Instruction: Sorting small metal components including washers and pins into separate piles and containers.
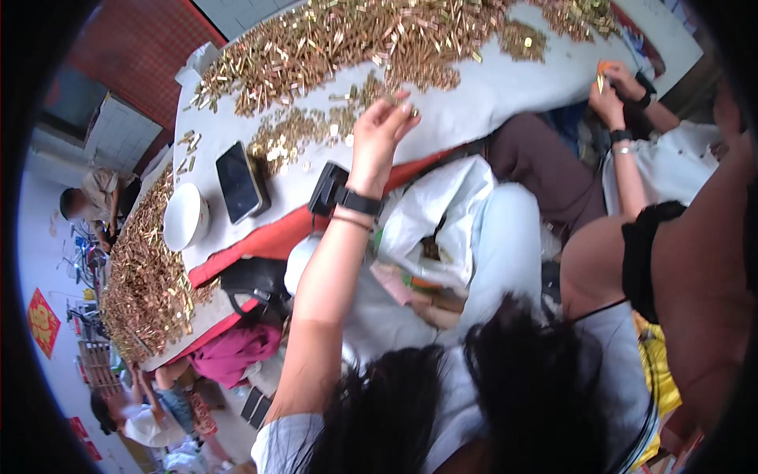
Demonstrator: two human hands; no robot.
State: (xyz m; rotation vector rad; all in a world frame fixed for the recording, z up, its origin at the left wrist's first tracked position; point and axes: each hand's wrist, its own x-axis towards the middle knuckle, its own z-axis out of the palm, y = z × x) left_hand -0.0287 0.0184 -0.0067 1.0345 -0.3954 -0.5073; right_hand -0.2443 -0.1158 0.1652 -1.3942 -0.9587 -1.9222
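Observation:
My left arm reaches up across the middle, a black strapped device at its wrist. The fingers of my left hand (375, 138) are pinched together over the table, on a small brass piece (414, 113) at their tips; its exact kind is too small to tell. Beyond lies a large heap of brass tube-like pieces (339, 43), and nearer the hand a spread of small round brass pieces (292, 134). A dark phone (237, 182) and a white bowl (186, 217) rest left of my wrist. My right hand does not show.
A white plastic bag (430, 221) sits open over my lap. At right, a co-worker's hands (612, 95) hold an orange thing and a gold piece. A large bare limb (687, 261) with a black band fills the right edge. More brass pieces (146, 268) cover the table's left side.

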